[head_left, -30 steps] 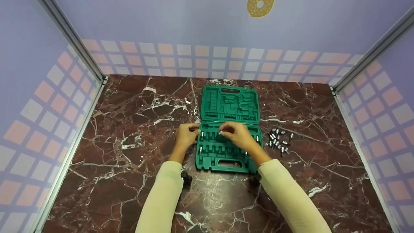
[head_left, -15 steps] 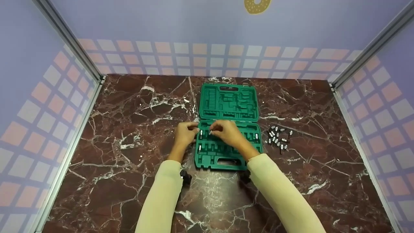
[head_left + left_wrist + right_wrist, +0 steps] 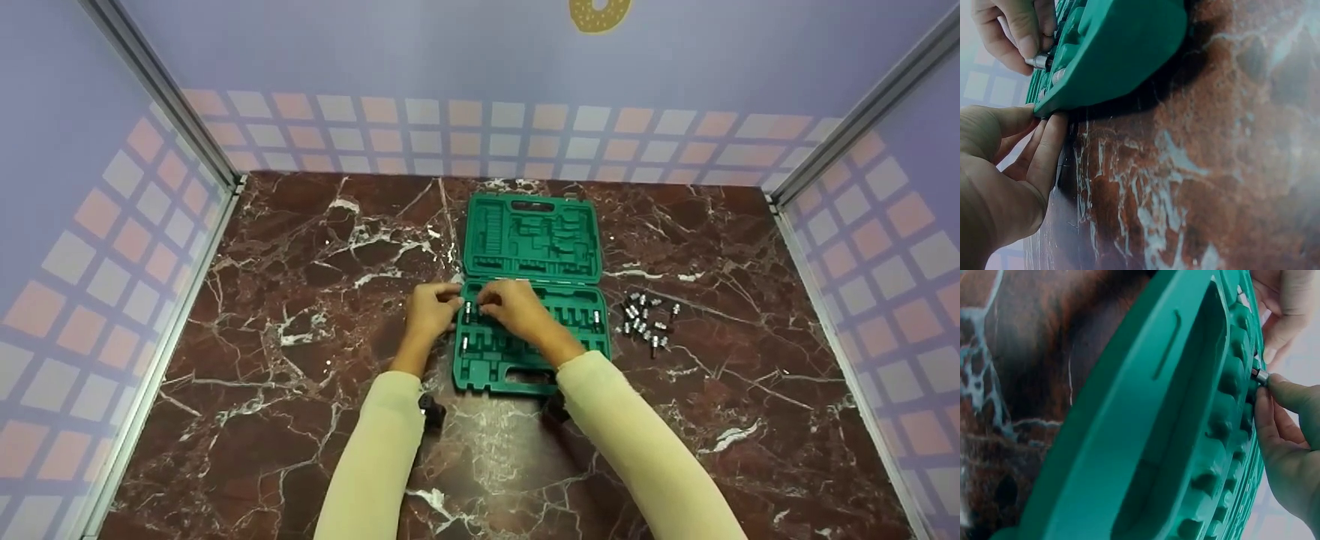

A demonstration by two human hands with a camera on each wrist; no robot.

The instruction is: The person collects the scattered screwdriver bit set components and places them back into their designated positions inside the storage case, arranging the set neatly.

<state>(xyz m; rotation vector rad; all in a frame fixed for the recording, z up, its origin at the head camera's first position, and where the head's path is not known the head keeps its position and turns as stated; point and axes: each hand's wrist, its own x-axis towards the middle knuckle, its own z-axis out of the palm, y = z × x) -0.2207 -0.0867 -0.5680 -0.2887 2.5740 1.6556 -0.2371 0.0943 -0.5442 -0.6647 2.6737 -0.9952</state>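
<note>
Pinching a metal socket between nearly closed fingertips, the right hand is at the green case. The left hand grips its left edge between thumb and fingers.

Soft light fills the head view, leaving pale glare on the table. The left wrist view is hazy, with dark shadow along the case; in the right wrist view the wall washes out nearly white.

Counter red-brown, white-veined, light reflected along its near middle; lavender walls behind and either side of it, pink-and-white checks low down, grey metal strips rising from its rear corners.
</note>
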